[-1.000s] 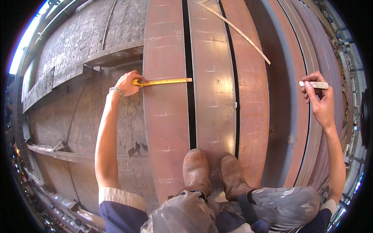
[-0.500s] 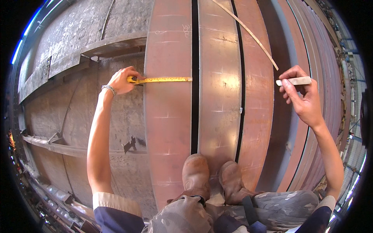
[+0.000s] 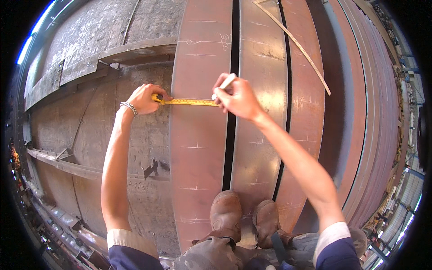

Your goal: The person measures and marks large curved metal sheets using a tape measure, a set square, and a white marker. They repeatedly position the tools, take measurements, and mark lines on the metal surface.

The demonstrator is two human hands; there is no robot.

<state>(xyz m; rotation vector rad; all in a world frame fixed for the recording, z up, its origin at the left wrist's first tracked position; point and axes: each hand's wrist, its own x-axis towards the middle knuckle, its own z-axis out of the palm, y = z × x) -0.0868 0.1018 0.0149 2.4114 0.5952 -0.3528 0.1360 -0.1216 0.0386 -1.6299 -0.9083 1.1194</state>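
My left hand [image 3: 146, 98] is closed around a yellow tape measure [image 3: 157, 98] at the left edge of the leftmost reddish steel beam [image 3: 198, 130]. Its yellow blade [image 3: 189, 102] lies straight across that beam toward the dark gap on the right. At the blade's far end, my right hand [image 3: 238, 99] pinches a flat white marking chalk [image 3: 228, 81], pointing down at the steel. Its fingers cover the tip of the tape. White scribed cross marks [image 3: 196, 145] run along the beam.
Two more beams [image 3: 263, 135] lie alongside, parted by narrow dark gaps [image 3: 230, 148]. A thin wooden square [image 3: 301, 48] rests across them at the upper right. My boots [image 3: 226, 210] stand on the beams. Lower on the left is a dark plate surface with a raised ledge [image 3: 137, 48].
My right hand has swung left from beyond the right beam to the tape's end, bringing the chalk with it. The left hand still holds the tape measure; the view has shifted slightly.
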